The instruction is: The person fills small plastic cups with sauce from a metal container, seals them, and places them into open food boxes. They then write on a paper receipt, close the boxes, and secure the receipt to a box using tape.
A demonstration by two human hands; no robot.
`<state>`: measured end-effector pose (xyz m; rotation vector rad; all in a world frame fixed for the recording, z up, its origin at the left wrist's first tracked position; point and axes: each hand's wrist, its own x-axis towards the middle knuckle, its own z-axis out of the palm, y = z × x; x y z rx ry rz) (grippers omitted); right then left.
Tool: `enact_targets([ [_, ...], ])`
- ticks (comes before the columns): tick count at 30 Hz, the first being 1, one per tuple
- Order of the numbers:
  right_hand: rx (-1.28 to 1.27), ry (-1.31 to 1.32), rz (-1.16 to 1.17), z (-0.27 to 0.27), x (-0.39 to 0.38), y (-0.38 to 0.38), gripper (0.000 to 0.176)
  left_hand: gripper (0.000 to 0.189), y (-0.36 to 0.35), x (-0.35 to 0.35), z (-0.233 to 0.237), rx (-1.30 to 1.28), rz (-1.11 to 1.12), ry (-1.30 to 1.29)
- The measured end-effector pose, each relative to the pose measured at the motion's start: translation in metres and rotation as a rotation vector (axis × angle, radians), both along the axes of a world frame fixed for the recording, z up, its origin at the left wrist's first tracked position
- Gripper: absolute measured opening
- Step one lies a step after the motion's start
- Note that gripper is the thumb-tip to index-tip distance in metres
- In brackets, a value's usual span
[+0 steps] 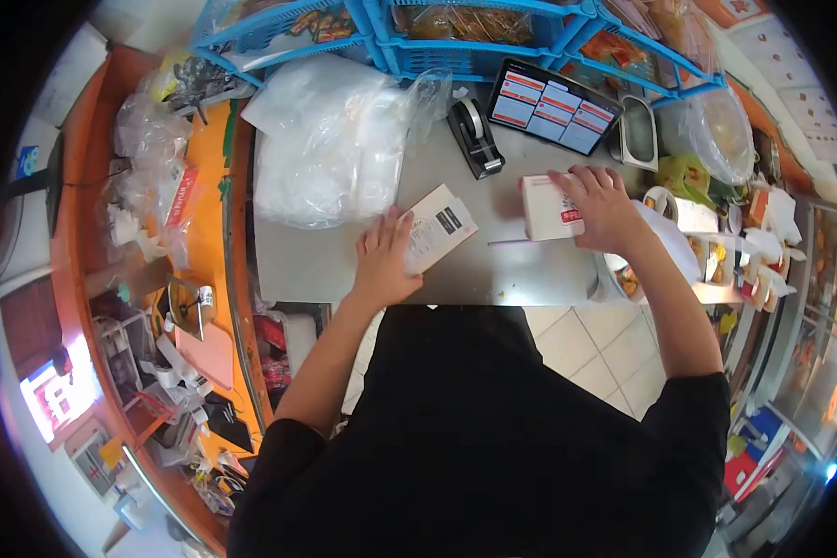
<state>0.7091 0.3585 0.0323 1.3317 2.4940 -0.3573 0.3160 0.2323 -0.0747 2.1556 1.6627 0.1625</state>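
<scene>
A pale flat packet or carton with a printed label and black blocks of text lies at an angle on the metal counter. My left hand rests against its left end, fingers spread and flat. Further right, my right hand is wrapped over the right side of a small white box with red print. The right palm and part of the box's right side are hidden from view. Between the two lies a thin pinkish strip. Behind them stands a black tape dispenser.
A stack of clear plastic bags covers the counter's back left. A tablet leans at the back, beside a metal container. Blue crates line the rear. At left runs an orange shelf; food and packaging crowd the right.
</scene>
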Motion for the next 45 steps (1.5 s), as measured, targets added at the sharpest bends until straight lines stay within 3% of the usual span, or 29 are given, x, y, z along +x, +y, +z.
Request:
enact_targets([
  [3,0.094,0.172,0.055,0.027,-0.063,-0.026,0.105,0.115,0.017,-0.027,-0.004,-0.037,-0.079,-0.206],
  [4,0.113,0.264,0.065,0.017,-0.088,-0.031,0.096,0.115,0.017,-0.031,0.007,-0.039,-0.072,-0.154],
  [6,0.039,0.334,0.003,-0.005,-0.141,-0.042,0.101,0.109,0.013,-0.049,0.012,0.072,-0.081,-0.245],
  [9,-0.055,0.220,0.029,-0.045,-0.203,-0.054,0.103,0.099,0.009,-0.058,0.026,0.170,-0.088,-0.447],
  [12,0.148,0.401,-0.090,-0.048,-0.192,-0.081,0.102,0.089,0.006,-0.062,0.055,0.210,-0.336,-0.232],
  [14,0.146,0.682,-0.345,-0.042,-0.138,-0.098,0.094,0.072,0.002,-0.050,0.071,0.049,-0.418,0.099],
  [15,0.076,0.801,-0.562,-0.018,-0.101,-0.105,0.076,0.072,0.003,-0.040,0.079,0.061,-0.430,0.098],
  [17,0.227,0.789,-1.170,-0.033,-0.015,-0.140,0.046,0.048,-0.003,-0.017,0.095,0.253,-0.281,0.162],
  [18,0.357,0.702,-1.454,-0.064,0.037,-0.157,0.039,0.048,-0.005,0.003,0.097,0.263,-0.283,0.169],
  [19,0.498,0.780,-1.593,-0.088,0.085,-0.181,0.040,0.038,-0.005,0.029,0.096,0.170,-0.266,-0.073],
  [20,0.453,0.677,-1.810,-0.071,0.103,-0.194,0.042,0.029,-0.006,0.059,0.094,0.076,-0.244,-0.314],
  [22,0.471,0.707,-1.859,-0.135,0.173,-0.224,0.041,0.026,-0.002,0.126,0.073,-0.113,-0.365,-0.396],
  [23,0.458,0.728,-1.850,-0.149,0.183,-0.223,0.041,0.027,-0.002,0.163,0.050,-0.089,-0.361,-0.425],
  [25,0.768,0.471,-1.526,-0.172,0.197,-0.230,0.032,0.029,0.003,0.235,0.009,-0.032,-0.326,-0.459],
  [27,0.731,0.624,-1.393,-0.162,0.185,-0.228,0.026,0.030,0.018,0.291,-0.006,-0.019,-0.288,-0.446],
  [30,0.284,0.834,-1.210,-0.137,0.153,-0.242,0.021,0.029,0.031,0.348,-0.021,-0.048,-0.189,-0.391],
  [31,0.158,0.879,-1.118,-0.127,0.144,-0.245,0.022,0.030,0.033,0.348,-0.040,0.014,-0.266,-0.315],
  [33,0.260,0.891,-0.794,-0.127,0.141,-0.244,0.028,0.032,0.038,0.340,-0.056,0.077,-0.310,-0.218],
  [35,0.126,0.895,-0.738,-0.136,0.137,-0.242,0.038,0.036,0.034,0.322,-0.062,0.054,-0.402,-0.135],
  [38,0.067,0.675,-0.495,-0.147,0.133,-0.240,0.048,0.040,0.034,0.305,-0.047,0.144,-0.498,0.028],
  [43,0.169,0.625,-0.356,-0.156,0.116,-0.226,0.050,0.050,0.047,0.293,-0.032,0.243,-0.428,0.051],
  [45,-0.006,0.712,-0.160,-0.159,0.089,-0.210,0.042,0.053,0.055,0.283,-0.030,0.298,-0.433,0.061],
])
